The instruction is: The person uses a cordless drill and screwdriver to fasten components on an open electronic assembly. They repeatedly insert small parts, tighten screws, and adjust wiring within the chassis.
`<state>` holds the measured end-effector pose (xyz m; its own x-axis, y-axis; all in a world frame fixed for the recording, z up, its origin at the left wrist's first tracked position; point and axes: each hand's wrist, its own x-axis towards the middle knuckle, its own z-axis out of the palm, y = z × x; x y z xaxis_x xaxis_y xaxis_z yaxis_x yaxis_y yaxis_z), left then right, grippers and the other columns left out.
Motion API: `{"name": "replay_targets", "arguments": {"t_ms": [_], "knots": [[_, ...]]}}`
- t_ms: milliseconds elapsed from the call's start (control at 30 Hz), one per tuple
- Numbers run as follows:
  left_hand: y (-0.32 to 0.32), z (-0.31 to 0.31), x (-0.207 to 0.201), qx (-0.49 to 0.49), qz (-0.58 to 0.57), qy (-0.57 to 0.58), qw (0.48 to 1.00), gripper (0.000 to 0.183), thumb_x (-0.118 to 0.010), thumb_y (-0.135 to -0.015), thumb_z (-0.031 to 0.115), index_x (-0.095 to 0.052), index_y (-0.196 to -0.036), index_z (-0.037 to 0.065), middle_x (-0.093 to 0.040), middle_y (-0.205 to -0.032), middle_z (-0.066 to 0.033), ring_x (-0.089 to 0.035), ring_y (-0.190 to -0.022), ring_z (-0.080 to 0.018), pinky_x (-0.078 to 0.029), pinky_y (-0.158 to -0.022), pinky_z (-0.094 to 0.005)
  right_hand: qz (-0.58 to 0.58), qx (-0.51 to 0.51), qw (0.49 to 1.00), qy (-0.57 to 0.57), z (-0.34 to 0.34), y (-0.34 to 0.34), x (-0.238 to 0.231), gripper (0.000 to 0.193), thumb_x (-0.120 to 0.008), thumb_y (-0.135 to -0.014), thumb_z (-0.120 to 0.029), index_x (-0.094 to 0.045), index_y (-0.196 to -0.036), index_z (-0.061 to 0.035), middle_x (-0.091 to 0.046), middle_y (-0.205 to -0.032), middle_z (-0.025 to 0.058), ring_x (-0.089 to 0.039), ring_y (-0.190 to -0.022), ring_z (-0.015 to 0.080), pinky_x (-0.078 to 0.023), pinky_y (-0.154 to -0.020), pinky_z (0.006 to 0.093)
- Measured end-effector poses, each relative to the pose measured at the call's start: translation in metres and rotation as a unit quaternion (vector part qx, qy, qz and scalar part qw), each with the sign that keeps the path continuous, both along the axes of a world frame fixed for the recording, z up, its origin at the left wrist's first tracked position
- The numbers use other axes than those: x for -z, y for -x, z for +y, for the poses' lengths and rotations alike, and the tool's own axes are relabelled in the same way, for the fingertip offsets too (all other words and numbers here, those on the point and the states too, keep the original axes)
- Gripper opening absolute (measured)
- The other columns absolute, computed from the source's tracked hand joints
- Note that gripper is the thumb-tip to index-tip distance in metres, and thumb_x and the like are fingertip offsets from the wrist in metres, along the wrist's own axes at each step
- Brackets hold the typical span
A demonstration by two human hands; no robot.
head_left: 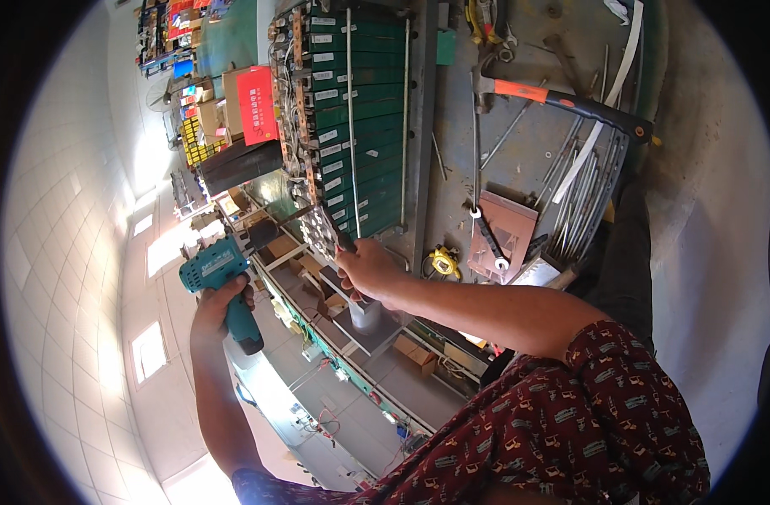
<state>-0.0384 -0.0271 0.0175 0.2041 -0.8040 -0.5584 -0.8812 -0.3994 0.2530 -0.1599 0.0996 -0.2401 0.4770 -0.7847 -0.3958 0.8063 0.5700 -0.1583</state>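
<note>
My left hand (220, 305) is wrapped round the grip of a teal cordless drill (218, 264), whose dark front end points toward the end of a cell pack. The pack is a long row of green cells (334, 126) with white labels, crossed by metal rods (351, 101). Copper strips and wiring (294, 109) run along its left side. At the pack's near end my right hand (370, 268) is closed, with a short dark piece (346, 242) showing above its fingers; what it grips is mostly hidden. A metal plate with pale round spots (319, 231) lies just left of that hand.
On the metal bench to the right lie a hammer (570, 105) with an orange and black handle, pliers (484, 21), a screwdriver (488, 236), a yellow tape measure (442, 262) and a bundle of rods (583, 189). A red box (257, 105) and shelving (343, 370) stand beyond.
</note>
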Motion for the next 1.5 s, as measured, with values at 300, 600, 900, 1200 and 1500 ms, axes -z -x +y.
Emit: {"name": "replay_targets", "arguments": {"t_ms": [300,600,900,1200,1500], "knots": [[0.009,-0.002,-0.004,0.012,0.0,-0.022,1.0,0.042,-0.086,-0.08,0.033,-0.067,-0.106,0.007,-0.068,-0.082,-0.0081,-0.066,-0.071,-0.019,-0.057,-0.067,-0.0348,0.013,-0.015,0.999,0.04,0.003,0.004,0.006,0.017,-0.055,-0.101,-0.023,-0.057,-0.104,-0.006,-0.062,-0.087,0.0034,-0.062,-0.074,0.0121,-0.054,-0.055,0.0311],[0.01,0.002,0.002,0.025,-0.015,0.018,0.999,0.051,-0.085,-0.083,0.045,-0.065,-0.108,0.006,-0.067,-0.083,-0.0071,-0.065,-0.071,-0.0181,-0.056,-0.066,-0.0339,-0.01,0.018,0.998,0.056,0.004,-0.003,0.012,0.018,-0.054,-0.102,-0.024,-0.056,-0.105,-0.0067,-0.062,-0.087,0.003,-0.061,-0.073,0.0122,-0.053,-0.055,0.03],[0.01,0.002,0.001,0.029,-0.019,0.023,0.999,0.055,-0.085,-0.083,0.048,-0.064,-0.111,0.006,-0.068,-0.088,-0.0071,-0.066,-0.071,-0.0177,-0.057,-0.065,-0.034,-0.006,0.017,0.999,0.04,0.005,-0.005,0.01,0.014,-0.054,-0.102,-0.023,-0.056,-0.106,-0.0092,-0.059,-0.083,0.0012,-0.059,-0.073,0.0103,-0.052,-0.053,0.0296],[0.009,0.003,0.001,0.016,-0.019,0.027,0.999,0.055,-0.086,-0.082,0.047,-0.063,-0.112,0.007,-0.068,-0.09,-0.0072,-0.065,-0.07,-0.0176,-0.056,-0.064,-0.0341,0.03,-0.002,0.998,0.049,0.002,0.003,0.009,0.016,-0.054,-0.101,-0.023,-0.056,-0.104,-0.0071,-0.06,-0.083,0.0014,-0.059,-0.072,0.0108,-0.051,-0.052,0.0297],[0.008,0.002,0.0,0.001,-0.017,0.025,1.0,0.051,-0.084,-0.085,0.047,-0.064,-0.111,0.007,-0.068,-0.09,-0.0079,-0.065,-0.071,-0.0178,-0.057,-0.064,-0.0342,0.018,-0.005,0.999,0.034,0.001,0.005,0.007,0.016,-0.056,-0.101,-0.021,-0.057,-0.102,-0.0055,-0.061,-0.085,0.0029,-0.06,-0.072,0.0121,-0.052,-0.053,0.0305]]}}
